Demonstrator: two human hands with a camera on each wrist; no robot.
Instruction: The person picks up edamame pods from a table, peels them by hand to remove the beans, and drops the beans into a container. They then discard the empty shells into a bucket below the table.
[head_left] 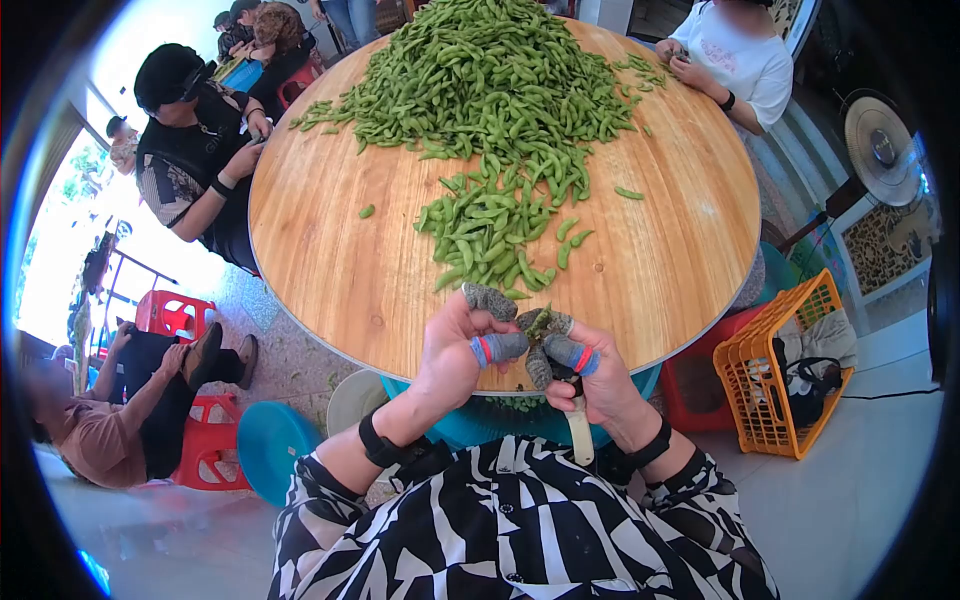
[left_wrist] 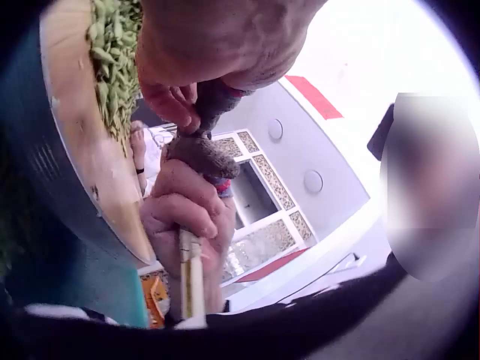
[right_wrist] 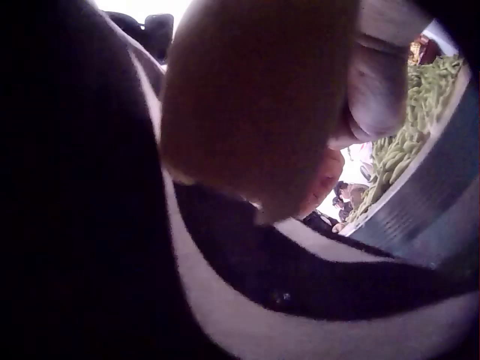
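Note:
Just above the table's near edge, both hands meet around a small green soybean pod [head_left: 541, 320]. My left hand [head_left: 448, 352] pinches at the pod from the left, with grey fabric finger covers [head_left: 489, 299] on its fingertips. From the other side my right hand [head_left: 603, 392], in similar covers, curls its fingers round the cream handle of a knife [head_left: 580, 430]. That handle [left_wrist: 192, 281] points down out of the fist in the left wrist view; the blade is hidden by the fingers. A dark, close shape blocks much of the right wrist view.
A big heap of green pods [head_left: 480, 80] covers the far side of the round wooden table [head_left: 320, 250], with a smaller pile [head_left: 485, 235] nearer. People sit around. Below stands a teal tub [head_left: 460, 425]; an orange crate [head_left: 760, 370] is at right, a blue basin [head_left: 275, 450] at left.

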